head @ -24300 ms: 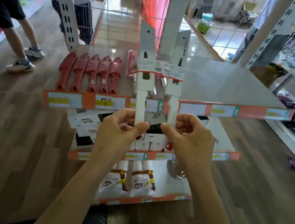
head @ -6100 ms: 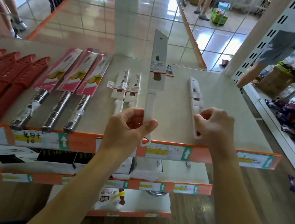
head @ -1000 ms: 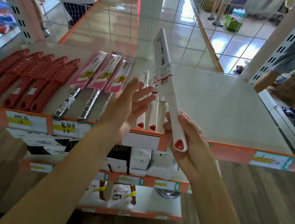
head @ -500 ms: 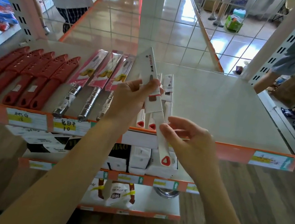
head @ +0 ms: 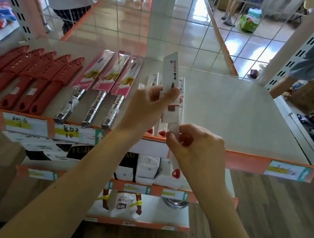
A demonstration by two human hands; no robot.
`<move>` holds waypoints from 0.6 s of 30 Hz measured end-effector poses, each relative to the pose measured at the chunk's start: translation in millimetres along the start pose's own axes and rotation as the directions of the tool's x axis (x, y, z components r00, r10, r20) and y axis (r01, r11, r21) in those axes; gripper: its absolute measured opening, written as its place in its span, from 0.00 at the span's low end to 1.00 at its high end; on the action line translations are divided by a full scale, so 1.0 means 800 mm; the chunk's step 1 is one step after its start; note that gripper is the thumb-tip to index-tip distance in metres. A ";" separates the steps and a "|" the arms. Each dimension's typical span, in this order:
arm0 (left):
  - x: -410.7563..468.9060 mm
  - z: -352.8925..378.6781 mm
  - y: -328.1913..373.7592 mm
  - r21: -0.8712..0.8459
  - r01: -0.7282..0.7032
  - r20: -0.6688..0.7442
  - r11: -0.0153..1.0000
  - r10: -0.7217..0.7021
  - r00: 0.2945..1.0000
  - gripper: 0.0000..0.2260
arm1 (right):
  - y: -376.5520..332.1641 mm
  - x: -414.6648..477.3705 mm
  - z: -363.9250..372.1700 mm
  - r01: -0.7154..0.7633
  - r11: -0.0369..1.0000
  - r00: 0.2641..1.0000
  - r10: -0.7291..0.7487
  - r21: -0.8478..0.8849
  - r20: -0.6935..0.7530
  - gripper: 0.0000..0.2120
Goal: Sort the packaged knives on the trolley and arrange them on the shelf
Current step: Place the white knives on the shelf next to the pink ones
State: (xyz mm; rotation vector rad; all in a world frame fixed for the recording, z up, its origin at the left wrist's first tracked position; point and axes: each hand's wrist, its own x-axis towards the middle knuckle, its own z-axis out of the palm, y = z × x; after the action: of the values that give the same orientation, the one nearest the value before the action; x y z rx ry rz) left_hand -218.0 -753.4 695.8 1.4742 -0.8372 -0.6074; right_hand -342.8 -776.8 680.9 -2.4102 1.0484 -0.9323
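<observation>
Left grip (head: 150,105) pinches the knife (head: 171,71) by its card sleeve, right grip (head: 199,147) its handle, above the shelf (head: 236,116) front. I judge it light, stiff; sleeve may slip, so handle's safest.

- Packaged white knife (head: 171,73): red brand lettering along the sheath, too small to read with certainty.
- Shelf-edge label (head: 69,132): handwritten characters above "10".
- Black box (head: 80,150): "YUJI", remainder hidden.
</observation>
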 end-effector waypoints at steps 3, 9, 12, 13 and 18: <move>-0.003 -0.005 -0.004 0.074 -0.025 -0.003 0.997 0.026 1.000 0.10 | 0.002 0.005 -0.004 -0.060 0.997 0.998 0.061 0.057 -0.004 0.08; -0.017 -0.023 -0.027 0.462 -0.217 -0.066 0.860 0.278 0.958 0.27 | 0.012 0.029 -0.018 -0.224 0.974 0.972 0.223 0.014 0.076 0.07; -0.027 -0.025 -0.047 0.614 -0.280 0.014 0.738 0.344 0.939 0.25 | 0.025 0.047 -0.017 -0.267 0.963 0.958 0.269 -0.033 0.102 0.09; -0.030 -0.024 -0.052 0.667 -0.282 0.043 0.689 0.343 0.938 0.21 | 0.031 0.054 -0.016 -0.269 0.962 0.959 0.272 -0.042 0.083 0.09; -0.038 -0.015 -0.072 0.814 -0.352 0.144 0.462 0.428 0.892 0.12 | 0.049 0.079 -0.013 -0.239 0.970 0.971 0.240 -0.044 0.015 0.12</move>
State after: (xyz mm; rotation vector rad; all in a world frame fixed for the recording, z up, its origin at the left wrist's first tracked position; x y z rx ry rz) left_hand -218.5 -724.4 636.3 2.0228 -1.4698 0.2955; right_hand -337.8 -850.8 694.0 -2.2553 1.3279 -0.8081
